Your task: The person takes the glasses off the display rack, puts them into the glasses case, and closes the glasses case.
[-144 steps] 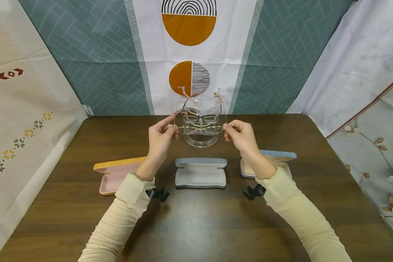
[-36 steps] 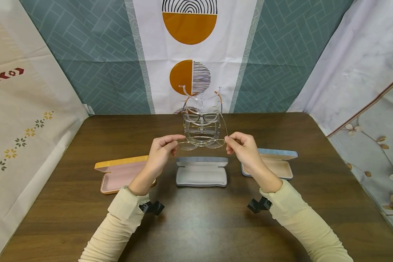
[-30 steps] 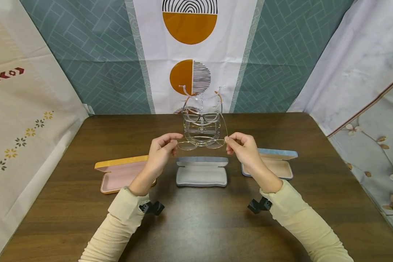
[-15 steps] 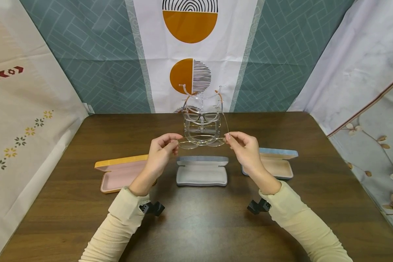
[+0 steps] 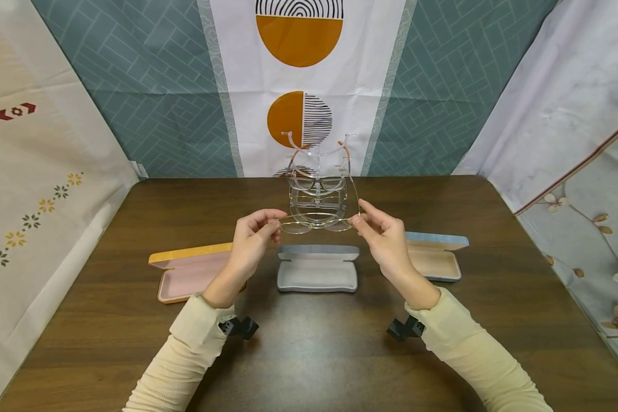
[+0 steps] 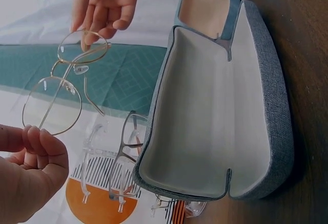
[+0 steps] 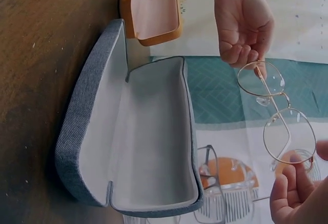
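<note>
The left hand (image 5: 252,236) pinches the left end of one pair of gold glasses (image 5: 296,228), aloft between the hands; the right hand (image 5: 386,236) pinches the right end, whose arm points out unfolded. Folding seems in hand: steady the hinge, swing gently. One yellow case (image 5: 185,285), one grey case (image 5: 316,277), one far stand (image 5: 317,157), its frames (image 5: 332,183) hard to count, one blue case (image 5: 438,265).

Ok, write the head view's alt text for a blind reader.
A left hand and right hand hold thin gold wire glasses above a dark wooden table, before a clear plastic display stand. Nearer, all open, lie a yellow case, grey case and blue case.
</note>
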`<state>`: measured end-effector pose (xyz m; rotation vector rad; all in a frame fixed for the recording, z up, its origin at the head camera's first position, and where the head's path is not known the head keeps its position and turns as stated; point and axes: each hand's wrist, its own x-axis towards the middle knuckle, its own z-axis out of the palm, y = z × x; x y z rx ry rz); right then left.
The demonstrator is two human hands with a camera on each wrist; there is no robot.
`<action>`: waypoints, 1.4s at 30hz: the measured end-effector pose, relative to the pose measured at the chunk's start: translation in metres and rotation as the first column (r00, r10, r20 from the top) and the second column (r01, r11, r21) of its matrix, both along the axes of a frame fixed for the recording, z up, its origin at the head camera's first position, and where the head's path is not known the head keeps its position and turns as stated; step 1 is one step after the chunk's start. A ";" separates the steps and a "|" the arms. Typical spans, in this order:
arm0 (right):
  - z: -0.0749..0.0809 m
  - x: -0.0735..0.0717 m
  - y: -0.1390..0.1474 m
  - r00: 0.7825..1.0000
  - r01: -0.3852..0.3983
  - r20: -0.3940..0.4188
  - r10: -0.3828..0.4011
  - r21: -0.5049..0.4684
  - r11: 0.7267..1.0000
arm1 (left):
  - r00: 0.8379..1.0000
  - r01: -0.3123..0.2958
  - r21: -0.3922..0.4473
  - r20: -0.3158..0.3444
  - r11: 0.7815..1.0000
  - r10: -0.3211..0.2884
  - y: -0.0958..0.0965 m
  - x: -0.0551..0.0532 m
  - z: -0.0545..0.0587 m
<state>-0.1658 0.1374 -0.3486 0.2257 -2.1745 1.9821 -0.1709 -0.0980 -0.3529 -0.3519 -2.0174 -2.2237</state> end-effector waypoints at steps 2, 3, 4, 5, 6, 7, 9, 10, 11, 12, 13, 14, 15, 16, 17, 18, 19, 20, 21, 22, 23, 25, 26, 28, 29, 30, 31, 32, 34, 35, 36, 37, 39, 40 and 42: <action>-0.001 0.000 0.000 1.000 -0.007 0.007 0.007 -0.009 1.000 | 1.000 -0.002 0.003 -0.002 1.000 0.002 0.000 0.000 0.000; -0.001 0.000 -0.001 1.000 -0.010 0.008 0.010 -0.014 1.000 | 1.000 -0.003 0.005 -0.003 1.000 0.003 -0.001 0.000 0.000; -0.001 0.000 -0.001 1.000 -0.013 0.005 0.013 -0.017 1.000 | 1.000 -0.003 0.006 -0.003 1.000 0.003 -0.001 0.000 0.000; -0.002 0.000 -0.001 1.000 -0.014 -0.001 0.014 -0.019 1.000 | 1.000 -0.005 0.009 -0.002 1.000 0.005 -0.001 0.000 0.000; -0.002 0.000 -0.001 1.000 -0.013 -0.009 0.012 -0.019 1.000 | 1.000 -0.005 0.012 0.000 1.000 0.005 -0.001 0.000 0.000; -0.002 -0.001 -0.002 1.000 -0.010 -0.018 0.009 -0.020 1.000 | 1.000 -0.006 0.013 0.002 1.000 0.006 0.000 0.000 0.000; -0.003 -0.001 -0.002 0.999 -0.002 -0.036 0.001 -0.021 1.000 | 1.000 -0.011 0.013 0.006 1.000 0.010 0.000 0.000 0.000; -0.003 -0.001 -0.003 0.999 0.002 -0.045 -0.003 -0.022 1.000 | 1.000 -0.014 0.013 0.009 1.000 0.014 0.000 0.000 0.000; -0.003 -0.001 -0.003 0.999 0.005 -0.052 -0.006 -0.023 1.000 | 1.000 -0.019 0.015 0.012 1.000 0.018 0.000 0.000 0.000; -0.003 -0.002 -0.004 0.998 0.008 -0.060 -0.009 -0.024 1.000 | 1.000 -0.021 0.014 0.013 1.000 0.021 -0.001 0.000 0.000; -0.003 -0.002 -0.004 0.998 0.009 -0.067 -0.011 -0.023 1.000 | 1.000 -0.024 0.014 0.015 1.000 0.023 -0.001 0.000 -0.001; -0.003 -0.002 -0.004 0.997 0.009 -0.074 -0.011 -0.023 1.000 | 1.000 -0.026 0.012 0.017 1.000 0.026 -0.001 0.000 -0.001; -0.003 -0.002 -0.004 0.997 0.009 -0.079 -0.011 -0.022 1.000 | 0.999 -0.027 0.011 0.019 1.000 0.027 -0.001 0.000 -0.001; -0.003 -0.002 -0.004 0.996 0.009 -0.084 -0.011 -0.021 1.000 | 0.999 -0.027 0.009 0.020 1.000 0.027 -0.002 0.000 -0.001; -0.004 -0.002 -0.004 0.996 0.009 -0.087 -0.011 -0.020 1.000 | 0.999 -0.026 0.007 0.020 1.000 0.026 -0.002 0.000 -0.001; -0.004 -0.002 -0.004 0.996 0.009 -0.090 -0.011 -0.018 1.000 | 1.000 -0.024 0.004 0.020 1.000 0.024 -0.002 0.000 -0.001; -0.004 -0.002 -0.004 0.996 0.009 -0.092 -0.010 -0.015 1.000 | 1.000 -0.023 0.003 0.020 1.000 0.023 -0.002 0.000 -0.001; -0.004 -0.002 -0.004 0.995 0.009 -0.095 -0.010 -0.013 1.000 | 1.000 -0.022 0.002 0.019 1.000 0.022 -0.002 0.000 -0.001; -0.004 -0.002 -0.004 0.995 0.010 -0.096 -0.011 -0.010 1.000 | 1.000 -0.019 0.002 0.017 1.000 0.019 -0.002 0.000 -0.001; -0.005 -0.002 -0.004 0.995 0.010 -0.097 -0.011 -0.007 1.000 | 1.000 -0.018 0.003 0.014 1.000 0.018 -0.003 0.001 -0.001; -0.005 -0.002 -0.004 0.995 0.010 -0.096 -0.010 -0.002 1.000 | 1.000 -0.018 0.005 0.013 1.000 0.018 -0.003 0.001 -0.001; -0.005 -0.002 -0.004 0.996 0.008 -0.094 -0.008 0.003 1.000 | 1.000 -0.018 0.006 0.011 1.000 0.018 -0.003 0.001 0.000; -0.005 -0.002 -0.003 0.996 0.008 -0.093 -0.008 0.005 1.000 | 1.000 -0.019 0.006 0.012 1.000 0.018 -0.003 0.001 0.000; -0.006 -0.001 -0.003 0.996 0.003 -0.088 -0.003 0.009 1.000 | 1.000 -0.021 0.006 0.013 1.000 0.021 -0.003 0.001 0.000; -0.006 -0.001 -0.003 0.996 0.001 -0.087 0.000 0.010 1.000 | 1.000 -0.022 0.004 0.013 1.000 0.022 -0.003 0.001 0.001; -0.006 -0.001 -0.003 0.996 -0.003 -0.087 0.004 0.009 1.000 | 1.000 -0.024 0.004 0.013 1.000 0.024 -0.003 0.001 0.001; -0.006 -0.001 -0.003 0.996 -0.005 -0.087 0.006 0.011 1.000 | 1.000 -0.026 0.005 0.014 1.000 0.026 -0.003 0.001 0.001; -0.006 -0.001 -0.003 0.996 -0.009 -0.088 0.010 0.014 1.000 | 1.000 -0.027 0.004 0.013 1.000 0.027 -0.003 0.001 0.001; -0.006 0.000 -0.003 0.996 -0.019 -0.088 0.020 0.016 1.000 | 1.000 -0.030 0.002 0.010 1.000 0.030 -0.003 0.001 0.001; -0.006 0.000 -0.003 0.996 -0.023 -0.089 0.024 0.018 1.000 | 0.999 -0.031 0.001 0.008 1.000 0.031 -0.003 0.001 0.001; -0.005 0.000 -0.003 0.996 -0.027 -0.088 0.028 0.019 0.999 | 0.999 -0.032 0.000 0.007 0.999 0.032 -0.003 0.001 0.001; -0.005 0.000 -0.003 0.996 -0.030 -0.088 0.032 0.022 0.999 | 0.999 -0.032 -0.002 0.006 0.999 0.032 -0.003 0.001 0.001; -0.005 0.000 -0.002 0.995 -0.037 -0.088 0.039 0.025 0.999 | 0.999 -0.032 -0.004 0.005 0.999 0.032 -0.003 0.001 0.002; -0.005 0.000 -0.002 0.995 -0.040 -0.088 0.042 0.026 0.999 | 0.999 -0.031 -0.004 0.005 0.999 0.031 -0.003 0.001 0.002; -0.004 -0.001 -0.002 0.995 -0.047 -0.089 0.049 0.026 0.999 | 0.999 -0.031 -0.004 0.005 1.000 0.031 -0.003 0.000 0.002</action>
